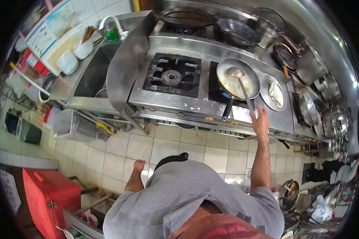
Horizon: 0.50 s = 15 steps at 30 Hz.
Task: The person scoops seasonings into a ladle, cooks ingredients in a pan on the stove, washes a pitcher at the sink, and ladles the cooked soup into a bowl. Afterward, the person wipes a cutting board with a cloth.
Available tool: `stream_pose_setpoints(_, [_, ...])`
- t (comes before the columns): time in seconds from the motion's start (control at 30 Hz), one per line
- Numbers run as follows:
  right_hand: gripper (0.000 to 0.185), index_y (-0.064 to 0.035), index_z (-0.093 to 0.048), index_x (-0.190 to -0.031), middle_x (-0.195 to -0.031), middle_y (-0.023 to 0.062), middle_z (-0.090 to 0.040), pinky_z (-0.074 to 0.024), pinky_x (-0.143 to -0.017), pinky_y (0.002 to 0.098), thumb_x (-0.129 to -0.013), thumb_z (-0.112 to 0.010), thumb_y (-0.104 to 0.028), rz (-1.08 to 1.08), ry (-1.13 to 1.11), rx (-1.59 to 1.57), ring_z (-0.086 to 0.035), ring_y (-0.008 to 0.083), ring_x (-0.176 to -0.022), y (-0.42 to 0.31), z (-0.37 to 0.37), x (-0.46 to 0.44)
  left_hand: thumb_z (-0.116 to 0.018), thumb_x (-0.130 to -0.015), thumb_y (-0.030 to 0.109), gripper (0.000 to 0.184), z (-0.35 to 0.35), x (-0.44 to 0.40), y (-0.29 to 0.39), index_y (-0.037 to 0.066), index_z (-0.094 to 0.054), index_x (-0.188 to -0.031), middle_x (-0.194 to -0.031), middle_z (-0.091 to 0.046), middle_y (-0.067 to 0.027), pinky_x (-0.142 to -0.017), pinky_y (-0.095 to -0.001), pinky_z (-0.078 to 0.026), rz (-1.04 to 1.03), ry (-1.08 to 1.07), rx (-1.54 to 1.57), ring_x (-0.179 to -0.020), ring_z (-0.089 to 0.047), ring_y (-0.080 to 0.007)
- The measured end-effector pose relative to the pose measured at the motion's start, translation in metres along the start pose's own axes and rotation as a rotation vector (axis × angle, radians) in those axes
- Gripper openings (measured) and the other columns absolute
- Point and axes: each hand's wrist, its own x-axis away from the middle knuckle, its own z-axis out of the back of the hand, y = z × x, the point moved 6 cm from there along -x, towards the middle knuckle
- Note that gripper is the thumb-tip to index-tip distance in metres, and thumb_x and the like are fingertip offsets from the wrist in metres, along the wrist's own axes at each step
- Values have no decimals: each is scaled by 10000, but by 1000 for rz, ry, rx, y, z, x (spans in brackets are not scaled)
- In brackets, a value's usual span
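Note:
A frying pan [224, 79] sits on the burner, its black handle pointing towards me, with a blue flame [226, 95] at its edge. Pale liquid or food lies inside, not clear enough to name. A metal ladle [243, 89] rests with its bowl in the pan and its handle slanting out over the rim. My right hand [260, 122] is by the end of that handle, fingers stretched and apart; whether the thumb touches it I cannot tell. Just beyond the fingers lies an oval metal plate [267, 100] holding a folded white cloth [275, 94]. My left hand [139, 165] hangs low at my side, fingers curled, with nothing visible in it.
An unlit burner [171, 78] is left of the pan. Further left come a metal partition [127, 65] and a sink [92, 75]. Woks [238, 31] and pots line the back and right. A red box [48, 199] stands behind left; another person [345, 174] is far right.

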Motion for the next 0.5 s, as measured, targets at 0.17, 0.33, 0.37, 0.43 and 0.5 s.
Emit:
stream_pose_setpoints(0.17, [342,-7,-546,-1105,-958,128,-543,-446,-739,335,-784,-634,-87,163,293,-496,-542,251,-839,-96,21,26,-498,-744,373,404,16,75,-78,-5,-633,-689,-753,-618,-214,-714,-433,-460,114,-48,-180,-790,-585,-359])
stream_pose_setpoints(0.33, [262,1,-577,-1024,-857,109,-553,-449,-700,315,-774,-629,-59,199,39,-757,-542,222,-789,-171,-33,82,-490,-754,377,406,55,94,-70,-1,-626,-695,-770,-620,-215,-699,-433,-459,-81,12,-245,-760,-588,-372])
stream_pose_setpoints(0.37, [247,0,-583,-1010,-853,110,-551,-450,-689,313,-773,-629,-54,198,-33,-790,-542,218,-778,-184,-42,97,-491,-759,370,395,58,95,-64,2,-627,-709,-791,-625,-209,-694,-430,-460,-227,39,-309,-757,-588,-376])
stream_pose_setpoints(0.43, [242,-5,-587,-1001,-844,110,-549,-452,-676,316,-768,-633,-55,215,-233,-810,-543,217,-758,-206,-72,129,-533,-755,330,342,60,82,-78,8,-641,-800,-851,-635,-196,-710,-407,-472,-4,-2,-225,-775,-597,-369])
stream_pose_setpoints(0.5, [255,-6,-587,-1002,-841,114,-550,-454,-676,317,-759,-641,-60,222,-441,-803,-546,220,-744,-226,-103,165,-592,-745,288,325,75,78,-74,10,-642,-907,-880,-644,-183,-733,-367,-484,-73,280,137,-788,-615,-332])
